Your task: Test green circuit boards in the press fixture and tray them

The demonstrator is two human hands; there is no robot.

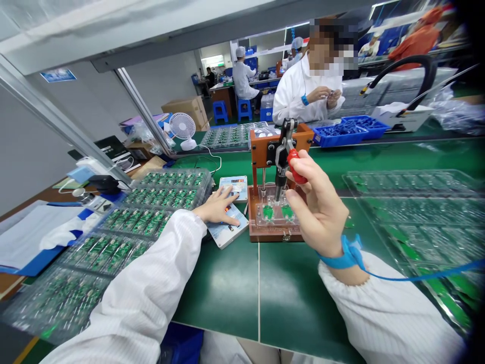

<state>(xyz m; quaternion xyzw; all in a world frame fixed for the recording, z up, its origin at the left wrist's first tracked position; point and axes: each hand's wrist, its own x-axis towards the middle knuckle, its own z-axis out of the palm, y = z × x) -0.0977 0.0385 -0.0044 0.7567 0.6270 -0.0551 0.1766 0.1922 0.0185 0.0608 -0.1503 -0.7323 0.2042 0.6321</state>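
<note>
My right hand (317,202) is closed round the red handle (295,166) of the toggle clamp on a brown test fixture (273,222). Two small green circuit boards (278,212) lie under the fixture's clear plate. My left hand (220,206) rests with fingers stretched flat on a small white meter box (227,230), beside a second white box with a red digit display (235,186). A blue wrist strap (346,255) with a blue cord is round my right wrist.
Clear trays of green circuit boards (151,207) are stacked at the left. Clear plastic trays (417,212) lie at the right on the green mat (235,283). A person in a white coat sits across the bench, by a blue bin (350,130). A small white fan (182,129) stands behind.
</note>
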